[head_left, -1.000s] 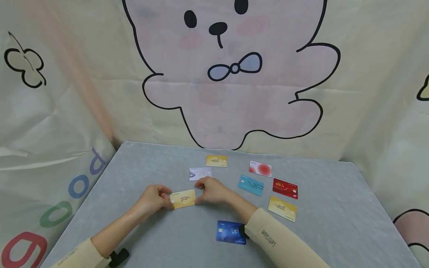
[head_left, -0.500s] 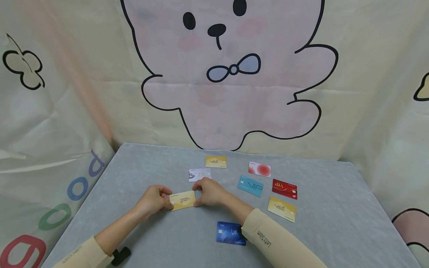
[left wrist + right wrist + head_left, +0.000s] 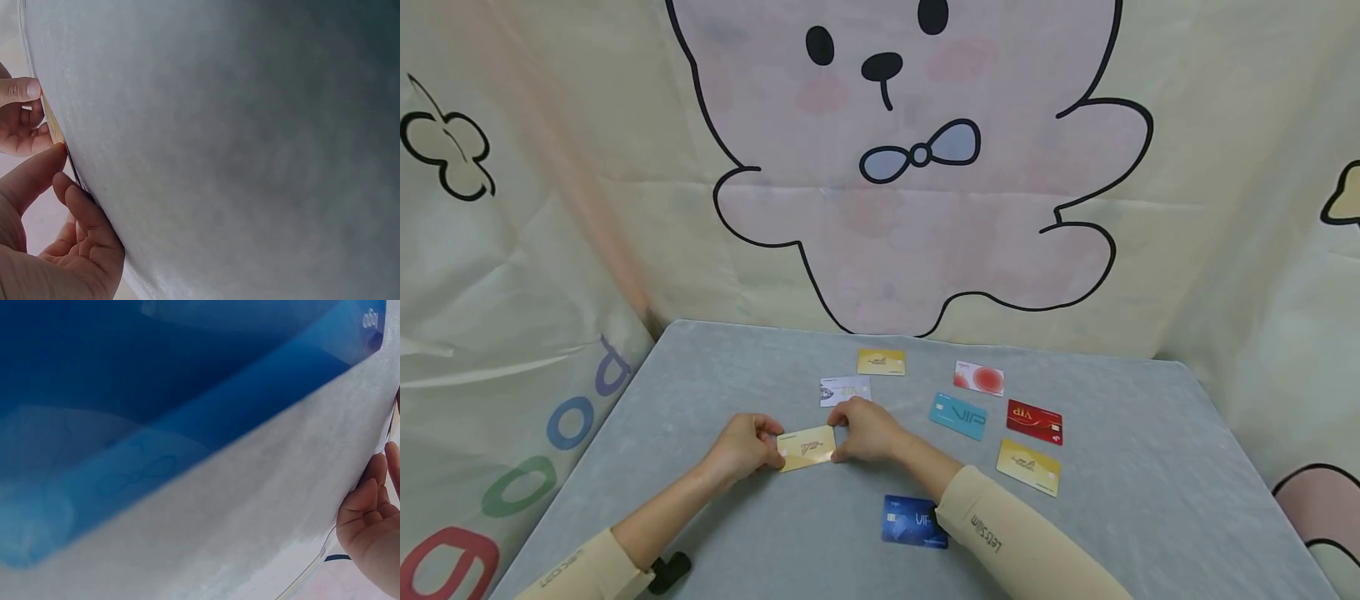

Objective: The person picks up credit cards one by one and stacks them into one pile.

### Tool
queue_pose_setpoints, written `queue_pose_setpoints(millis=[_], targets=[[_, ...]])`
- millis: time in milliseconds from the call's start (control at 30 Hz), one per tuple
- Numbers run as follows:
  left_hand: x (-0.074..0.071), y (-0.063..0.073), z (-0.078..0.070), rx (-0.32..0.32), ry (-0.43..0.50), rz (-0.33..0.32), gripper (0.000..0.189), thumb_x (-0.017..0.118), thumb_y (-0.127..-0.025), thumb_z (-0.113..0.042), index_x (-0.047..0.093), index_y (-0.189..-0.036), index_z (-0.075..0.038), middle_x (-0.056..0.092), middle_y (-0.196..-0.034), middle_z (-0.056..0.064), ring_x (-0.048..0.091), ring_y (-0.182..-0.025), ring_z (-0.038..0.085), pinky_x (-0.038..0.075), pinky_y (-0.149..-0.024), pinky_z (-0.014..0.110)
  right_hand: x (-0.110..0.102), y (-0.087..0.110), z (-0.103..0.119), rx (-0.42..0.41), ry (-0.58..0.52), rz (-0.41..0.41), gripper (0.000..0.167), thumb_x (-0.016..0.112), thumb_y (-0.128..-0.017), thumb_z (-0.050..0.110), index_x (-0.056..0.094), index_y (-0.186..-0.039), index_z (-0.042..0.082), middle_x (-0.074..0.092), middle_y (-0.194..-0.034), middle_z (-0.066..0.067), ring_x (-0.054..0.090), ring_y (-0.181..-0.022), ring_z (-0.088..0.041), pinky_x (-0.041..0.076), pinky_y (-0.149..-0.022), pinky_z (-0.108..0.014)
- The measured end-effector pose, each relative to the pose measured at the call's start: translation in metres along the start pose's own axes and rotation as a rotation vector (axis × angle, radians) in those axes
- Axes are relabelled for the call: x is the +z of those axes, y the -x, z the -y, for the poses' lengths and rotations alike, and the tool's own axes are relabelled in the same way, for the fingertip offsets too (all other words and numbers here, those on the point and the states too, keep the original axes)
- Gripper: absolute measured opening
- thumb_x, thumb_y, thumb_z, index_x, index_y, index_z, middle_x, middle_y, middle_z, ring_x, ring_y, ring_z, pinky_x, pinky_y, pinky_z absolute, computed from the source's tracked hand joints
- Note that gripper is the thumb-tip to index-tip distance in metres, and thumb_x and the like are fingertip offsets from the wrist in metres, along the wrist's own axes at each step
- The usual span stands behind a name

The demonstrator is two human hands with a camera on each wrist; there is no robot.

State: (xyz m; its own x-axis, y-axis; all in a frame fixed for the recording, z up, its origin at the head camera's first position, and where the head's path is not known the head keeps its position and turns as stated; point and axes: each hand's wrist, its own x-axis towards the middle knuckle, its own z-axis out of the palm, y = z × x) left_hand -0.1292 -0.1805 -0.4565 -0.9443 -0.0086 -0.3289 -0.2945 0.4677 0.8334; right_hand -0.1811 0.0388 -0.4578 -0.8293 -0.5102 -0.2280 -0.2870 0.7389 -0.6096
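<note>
A yellow-gold card [image 3: 806, 448] lies between my two hands, left of the middle of the table. My left hand [image 3: 741, 450] pinches its left end with thumb and fingers. At the right end, my right hand [image 3: 871, 431] pinches it the same way. From the left wrist view the card shows as a thin gold strip [image 3: 54, 125] between both hands; whether it is lifted off the cloth I cannot tell. A lilac-white card [image 3: 846, 391] lies just behind the right hand. Under the right wrist is a blue VIP card [image 3: 910, 522], partly hidden by the sleeve.
The grey cloth-covered table [image 3: 1150, 483] also bears another gold card [image 3: 882, 362] at the back. On the right are a pink-white card [image 3: 978, 378], a teal VIP card [image 3: 958, 416], a red VIP card [image 3: 1034, 422] and a further gold card [image 3: 1028, 467]. A printed curtain [image 3: 1000, 267] hangs behind.
Both hands keep hold of the yellow-gold card almost without moving. The forearms have drawn slightly inward, and the head view has shifted a little.
</note>
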Motion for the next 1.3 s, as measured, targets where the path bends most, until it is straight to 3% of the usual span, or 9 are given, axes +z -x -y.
queue_pose_setpoints(millis=[267,767,1100,1300], targets=[[0.0,0.0,0.001,0.047,-0.01,-0.003,0.042,0.079,-0.066,0.017,0.067,-0.105,0.007,0.057,-0.068,0.007,0.048,-0.056,0.015,0.04,-0.05,0.027,0.002,-0.001,0.0,0.006,-0.028,-0.005,0.042,0.097,-0.073,0.012,0.071,-0.107,0.011,0.061,-0.095,0.005,0.056,-0.089,-0.013,0.049,-0.086,-0.03],[0.002,0.002,0.0,0.067,-0.045,-0.043,0.041,0.078,-0.06,0.017,0.067,-0.098,0.005,0.055,-0.069,0.007,0.05,-0.059,0.017,0.042,-0.051,0.029,0.001,0.001,0.004,0.022,-0.165,-0.013,0.031,0.091,-0.077,0.0,0.07,-0.1,0.008,0.064,-0.077,0.003,0.057,-0.071,-0.011,0.046,-0.07,-0.026],[-0.003,0.002,-0.005,0.015,0.037,0.005,0.038,0.076,-0.072,0.016,0.069,-0.109,0.011,0.058,-0.072,0.009,0.059,-0.062,0.019,0.052,-0.057,0.033,0.001,0.0,0.002,0.033,-0.193,-0.038,0.024,0.088,-0.081,0.002,0.073,-0.1,0.004,0.065,-0.076,0.003,0.058,-0.071,-0.01,0.047,-0.069,-0.025],[-0.005,0.002,-0.008,0.001,0.079,0.017,0.037,0.074,-0.074,0.017,0.069,-0.11,0.014,0.058,-0.074,0.009,0.061,-0.064,0.017,0.058,-0.06,0.033,0.002,0.0,0.001,0.064,-0.267,-0.054,0.022,0.087,-0.082,0.002,0.074,-0.1,0.003,0.067,-0.075,0.003,0.059,-0.07,-0.01,0.046,-0.066,-0.024]])
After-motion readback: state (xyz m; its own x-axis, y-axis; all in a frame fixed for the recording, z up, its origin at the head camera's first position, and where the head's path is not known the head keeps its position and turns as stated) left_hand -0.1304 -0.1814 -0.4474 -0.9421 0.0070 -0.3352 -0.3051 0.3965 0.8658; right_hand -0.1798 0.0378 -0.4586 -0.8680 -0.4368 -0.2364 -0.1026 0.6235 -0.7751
